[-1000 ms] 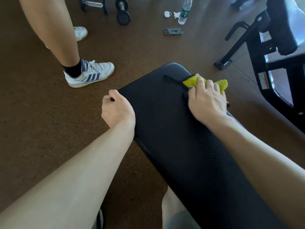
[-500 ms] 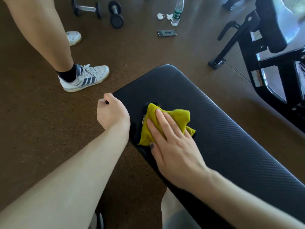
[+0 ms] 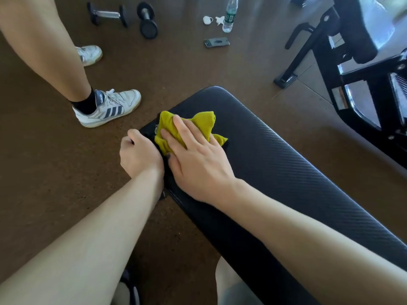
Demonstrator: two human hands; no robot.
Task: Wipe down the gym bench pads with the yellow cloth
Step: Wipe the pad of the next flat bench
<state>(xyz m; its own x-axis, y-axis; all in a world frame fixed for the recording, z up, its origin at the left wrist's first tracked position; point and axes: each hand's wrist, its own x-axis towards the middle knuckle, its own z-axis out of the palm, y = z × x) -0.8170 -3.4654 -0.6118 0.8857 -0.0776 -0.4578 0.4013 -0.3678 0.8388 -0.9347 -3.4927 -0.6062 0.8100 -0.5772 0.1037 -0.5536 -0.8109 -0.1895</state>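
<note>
While the right hand (image 3: 198, 164) lies flat with straight fingers pressing the yellow cloth (image 3: 187, 126) onto the pad (image 3: 286, 172), the left hand (image 3: 138, 155) is clenched in a fist at the pad's left edge; whether it grasps anything I cannot tell. The cloth sits near the pad's far left corner. On the floor (image 3: 44, 172) beyond stand another person's shoe (image 3: 108, 107), two dumbbells (image 3: 123, 16), a bottle (image 3: 229, 16) and a phone (image 3: 217, 42).
</note>
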